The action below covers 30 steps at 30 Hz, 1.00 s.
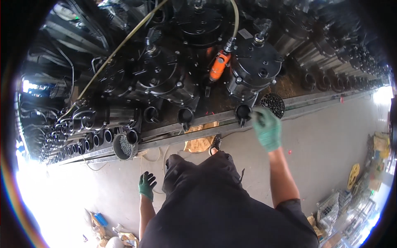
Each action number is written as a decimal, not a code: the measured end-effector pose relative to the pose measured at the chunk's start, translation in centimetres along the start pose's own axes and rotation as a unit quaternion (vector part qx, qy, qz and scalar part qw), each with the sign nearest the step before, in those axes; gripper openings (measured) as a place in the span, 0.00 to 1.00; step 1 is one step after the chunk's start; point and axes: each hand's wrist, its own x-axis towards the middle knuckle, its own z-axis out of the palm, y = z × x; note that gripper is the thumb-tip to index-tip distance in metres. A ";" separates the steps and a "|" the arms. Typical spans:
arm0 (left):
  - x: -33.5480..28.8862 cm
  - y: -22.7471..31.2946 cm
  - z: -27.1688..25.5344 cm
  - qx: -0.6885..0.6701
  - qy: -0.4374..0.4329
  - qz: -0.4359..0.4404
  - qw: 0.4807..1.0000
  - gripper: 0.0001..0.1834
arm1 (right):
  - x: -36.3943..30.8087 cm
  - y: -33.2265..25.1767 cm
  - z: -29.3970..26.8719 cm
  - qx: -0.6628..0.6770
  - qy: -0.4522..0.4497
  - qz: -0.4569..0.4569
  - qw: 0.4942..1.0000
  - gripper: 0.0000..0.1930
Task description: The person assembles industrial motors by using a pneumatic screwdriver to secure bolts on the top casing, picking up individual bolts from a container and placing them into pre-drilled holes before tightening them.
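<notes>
Bench with metal front edge, carrying black machines in a row.
At this edge: a round bowl full of small dark pieces. Below, on the grey floor: brown paper and a wire basket.

So right behind the right hand there's a tub of small parts, and a pipe mouth just to its left. Past that pipe sits a housing, with a power tool left of it and a hose running off behind the tool. Way left of the grip: a bucket with small pieces in it, left hand closer to the body.
</notes>
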 end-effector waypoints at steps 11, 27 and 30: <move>-1.9 -3.0 2.0 0.031 -0.111 0.079 0.990 0.18 | 15.1 -3.3 18.1 0.059 0.166 0.026 0.984 0.38; -8.8 10.5 7.7 0.141 -0.167 0.431 0.876 0.18 | 4.8 -22.1 7.6 0.427 0.103 -0.192 0.878 0.27; -13.4 19.6 12.7 0.214 -0.156 0.603 0.753 0.23 | 1.0 -22.6 6.4 0.485 0.006 -0.104 0.868 0.18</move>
